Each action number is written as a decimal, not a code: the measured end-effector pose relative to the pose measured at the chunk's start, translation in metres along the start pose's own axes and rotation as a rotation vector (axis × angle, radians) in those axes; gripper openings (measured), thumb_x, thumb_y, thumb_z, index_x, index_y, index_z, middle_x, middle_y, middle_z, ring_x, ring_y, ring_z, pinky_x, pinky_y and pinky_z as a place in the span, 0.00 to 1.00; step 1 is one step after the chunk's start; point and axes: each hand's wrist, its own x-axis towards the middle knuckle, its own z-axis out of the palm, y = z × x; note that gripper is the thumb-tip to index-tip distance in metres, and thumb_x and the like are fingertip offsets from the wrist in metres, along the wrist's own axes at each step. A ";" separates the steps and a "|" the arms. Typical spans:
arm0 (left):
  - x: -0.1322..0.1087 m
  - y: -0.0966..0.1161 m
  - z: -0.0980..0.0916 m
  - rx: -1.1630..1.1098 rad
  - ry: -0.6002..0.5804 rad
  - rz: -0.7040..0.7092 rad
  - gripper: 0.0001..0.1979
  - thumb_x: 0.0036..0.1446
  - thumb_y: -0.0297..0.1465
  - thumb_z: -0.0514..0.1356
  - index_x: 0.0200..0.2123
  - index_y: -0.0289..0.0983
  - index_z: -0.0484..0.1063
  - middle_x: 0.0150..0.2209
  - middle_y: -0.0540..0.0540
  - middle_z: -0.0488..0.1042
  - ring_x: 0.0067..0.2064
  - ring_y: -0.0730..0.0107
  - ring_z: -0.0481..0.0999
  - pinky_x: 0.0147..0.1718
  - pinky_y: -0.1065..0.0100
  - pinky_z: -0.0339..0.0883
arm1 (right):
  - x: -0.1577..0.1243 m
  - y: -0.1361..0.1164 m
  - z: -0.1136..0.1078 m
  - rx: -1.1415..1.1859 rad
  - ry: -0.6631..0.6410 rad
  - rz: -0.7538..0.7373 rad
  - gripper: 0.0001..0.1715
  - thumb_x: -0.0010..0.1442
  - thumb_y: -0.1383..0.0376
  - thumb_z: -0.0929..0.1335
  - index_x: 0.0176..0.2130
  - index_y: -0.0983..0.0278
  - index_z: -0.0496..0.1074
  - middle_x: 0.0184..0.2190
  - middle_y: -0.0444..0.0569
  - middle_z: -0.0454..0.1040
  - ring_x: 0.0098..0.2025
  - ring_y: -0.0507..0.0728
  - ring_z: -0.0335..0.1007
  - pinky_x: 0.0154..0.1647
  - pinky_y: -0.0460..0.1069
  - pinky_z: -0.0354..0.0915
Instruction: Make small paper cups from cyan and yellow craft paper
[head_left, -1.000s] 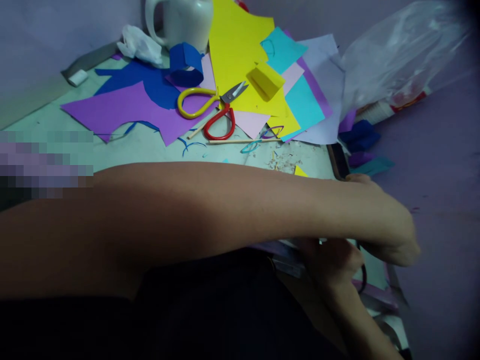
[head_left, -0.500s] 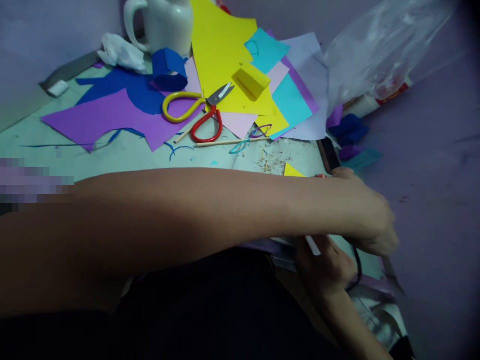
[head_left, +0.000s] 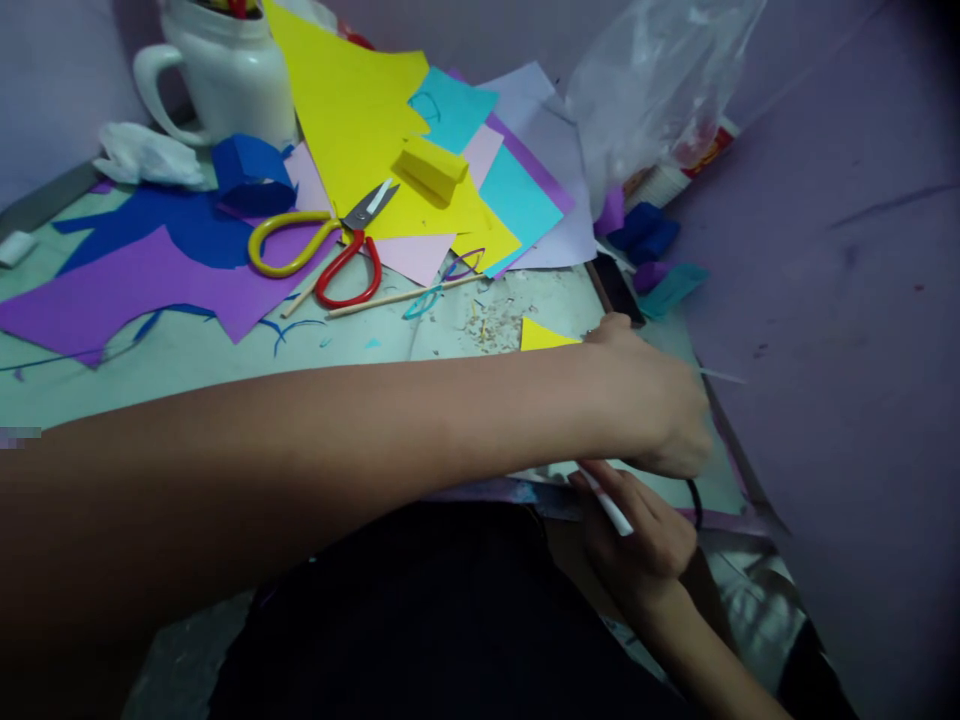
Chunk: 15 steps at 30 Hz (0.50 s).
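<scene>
My left arm reaches across from the left. At its end, my left hand [head_left: 652, 400] is bent over the table's right side with its fingers curled; what they hold, if anything, is hidden. A thin whitish strip [head_left: 721, 376] shows just beyond it. Below, at the table edge, my right hand [head_left: 645, 530] is closed around a slim white stick [head_left: 609, 503], possibly a pen. A small yellow paper piece [head_left: 546, 336] lies partly under my left wrist. A dark phone-like object [head_left: 619, 290] rests just past my left hand, and a black cable [head_left: 697, 505] curves below it.
Scissors [head_left: 352, 240] with yellow and red handles lie open on cut paper. Around them are yellow paper [head_left: 352, 110], purple paper [head_left: 150, 285], a blue paper ring [head_left: 253, 175] and thin wooden sticks [head_left: 405, 297]. A white jug [head_left: 240, 85] stands behind; a purple wall [head_left: 840, 300] borders the right.
The view has shifted right, so the table items appear further left. The white stick in my right hand shows more fully, and a thin strip now appears beyond my left hand.
</scene>
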 end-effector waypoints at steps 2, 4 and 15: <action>0.000 0.000 -0.001 0.146 -0.150 0.054 0.05 0.42 0.29 0.59 0.17 0.41 0.70 0.28 0.46 0.78 0.37 0.57 0.73 0.53 0.46 0.51 | -0.003 0.003 -0.002 0.018 0.007 0.018 0.11 0.58 0.73 0.67 0.42 0.63 0.73 0.25 0.48 0.77 0.25 0.56 0.75 0.26 0.48 0.69; -0.001 0.001 -0.003 0.203 -0.202 0.057 0.05 0.44 0.28 0.56 0.21 0.40 0.71 0.30 0.45 0.78 0.39 0.55 0.72 0.53 0.43 0.49 | -0.004 0.006 -0.003 0.041 0.021 0.035 0.10 0.58 0.73 0.68 0.41 0.64 0.73 0.26 0.50 0.78 0.27 0.57 0.76 0.27 0.49 0.70; -0.004 0.005 -0.007 0.340 -0.245 0.075 0.10 0.49 0.30 0.53 0.29 0.39 0.76 0.32 0.41 0.77 0.40 0.54 0.72 0.49 0.46 0.54 | -0.005 0.011 -0.007 0.139 0.055 0.106 0.09 0.57 0.74 0.67 0.39 0.64 0.71 0.25 0.48 0.76 0.24 0.55 0.74 0.25 0.47 0.68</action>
